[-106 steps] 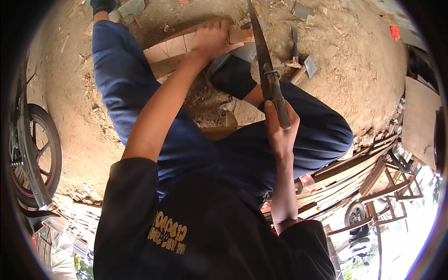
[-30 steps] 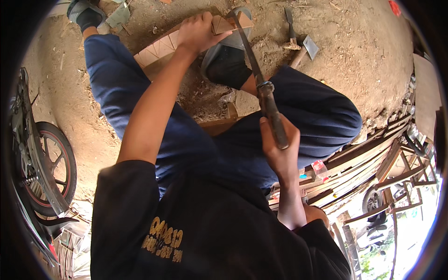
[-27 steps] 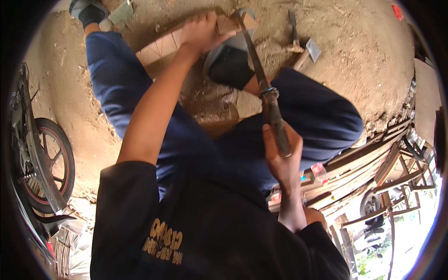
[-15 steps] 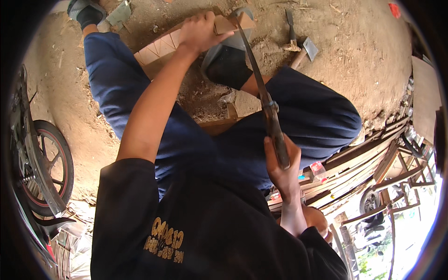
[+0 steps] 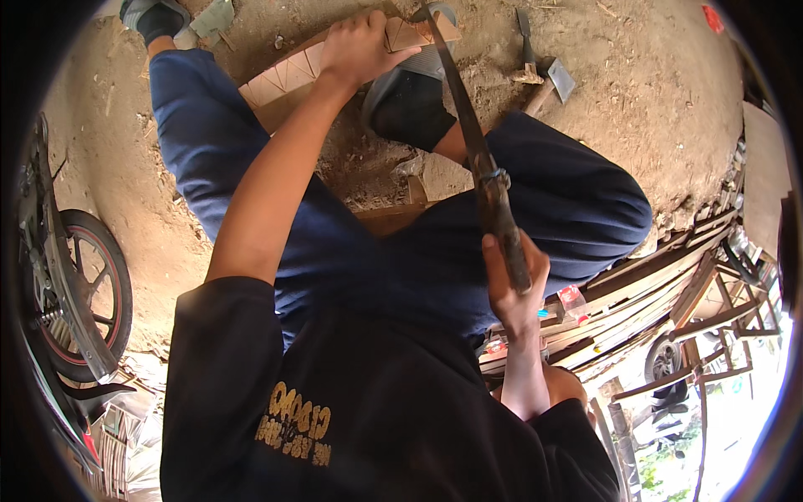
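Note:
A long wooden block (image 5: pixel 283 81) marked with zigzag pencil lines lies at the far side, beside my foot in a grey shoe (image 5: pixel 407 105). My left hand (image 5: pixel 358 50) is closed over the block, its thumb along the near edge. My right hand (image 5: pixel 517 272) grips the handle of a handsaw (image 5: pixel 468 121), with its thumb along one side. The saw's narrow dark blade points away from me and crosses the block's right end, to the right of my left hand. Whether its teeth are in the wood I cannot tell.
On the dirt floor at the far right lie a chisel (image 5: pixel 525 42) and a hatchet-like tool with a flat metal head (image 5: pixel 561 79). A motorcycle wheel (image 5: pixel 96 289) stands at the left. Stacked planks (image 5: pixel 627 305) and a clear plastic container (image 5: pixel 574 303) are at the right.
My right hand and the saw handle have moved slightly away from me and to the right. The left hand stays on the block, which has hardly shifted.

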`<action>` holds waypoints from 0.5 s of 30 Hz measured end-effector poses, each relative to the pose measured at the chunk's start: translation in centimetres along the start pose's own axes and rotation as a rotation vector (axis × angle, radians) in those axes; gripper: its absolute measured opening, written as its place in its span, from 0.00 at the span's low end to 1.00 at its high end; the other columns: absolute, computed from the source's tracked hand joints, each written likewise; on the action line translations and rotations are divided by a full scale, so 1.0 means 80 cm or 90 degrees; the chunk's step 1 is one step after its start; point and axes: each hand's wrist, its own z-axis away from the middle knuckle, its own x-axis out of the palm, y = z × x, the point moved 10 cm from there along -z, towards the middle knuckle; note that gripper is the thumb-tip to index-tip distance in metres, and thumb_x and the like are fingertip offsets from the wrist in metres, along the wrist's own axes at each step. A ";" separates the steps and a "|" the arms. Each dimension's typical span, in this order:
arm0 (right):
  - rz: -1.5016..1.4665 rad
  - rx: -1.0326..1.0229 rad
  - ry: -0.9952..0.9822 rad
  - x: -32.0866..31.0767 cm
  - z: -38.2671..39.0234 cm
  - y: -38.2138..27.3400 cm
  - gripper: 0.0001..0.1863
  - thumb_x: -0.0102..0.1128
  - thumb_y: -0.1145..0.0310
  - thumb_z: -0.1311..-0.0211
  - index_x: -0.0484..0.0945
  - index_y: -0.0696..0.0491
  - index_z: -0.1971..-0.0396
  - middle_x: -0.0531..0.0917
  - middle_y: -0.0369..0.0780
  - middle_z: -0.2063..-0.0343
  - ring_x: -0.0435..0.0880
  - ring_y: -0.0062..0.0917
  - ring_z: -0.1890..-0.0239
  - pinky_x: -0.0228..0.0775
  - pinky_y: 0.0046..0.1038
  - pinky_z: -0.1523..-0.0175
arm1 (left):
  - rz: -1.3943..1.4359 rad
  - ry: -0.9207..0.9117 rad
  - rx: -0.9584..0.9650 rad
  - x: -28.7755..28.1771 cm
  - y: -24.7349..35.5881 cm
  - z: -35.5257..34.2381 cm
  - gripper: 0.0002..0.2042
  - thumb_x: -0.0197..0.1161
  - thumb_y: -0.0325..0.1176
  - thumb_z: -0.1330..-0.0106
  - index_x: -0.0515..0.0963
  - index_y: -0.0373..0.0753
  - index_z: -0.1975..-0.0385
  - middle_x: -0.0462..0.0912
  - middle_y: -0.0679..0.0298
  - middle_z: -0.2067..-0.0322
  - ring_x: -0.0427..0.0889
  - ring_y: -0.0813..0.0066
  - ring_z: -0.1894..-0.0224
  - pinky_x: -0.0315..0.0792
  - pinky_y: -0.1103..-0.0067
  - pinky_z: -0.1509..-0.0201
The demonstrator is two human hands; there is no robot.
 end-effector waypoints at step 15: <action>-0.043 -0.006 -0.040 0.032 -0.089 -0.046 0.08 0.59 0.70 0.35 0.80 0.61 0.67 0.72 0.34 0.84 0.66 0.11 0.78 0.60 0.22 0.72 | -0.018 -0.022 -0.018 0.005 0.000 -0.001 0.36 0.64 0.70 0.49 0.75 0.36 0.63 0.82 0.54 0.68 0.84 0.54 0.62 0.77 0.64 0.55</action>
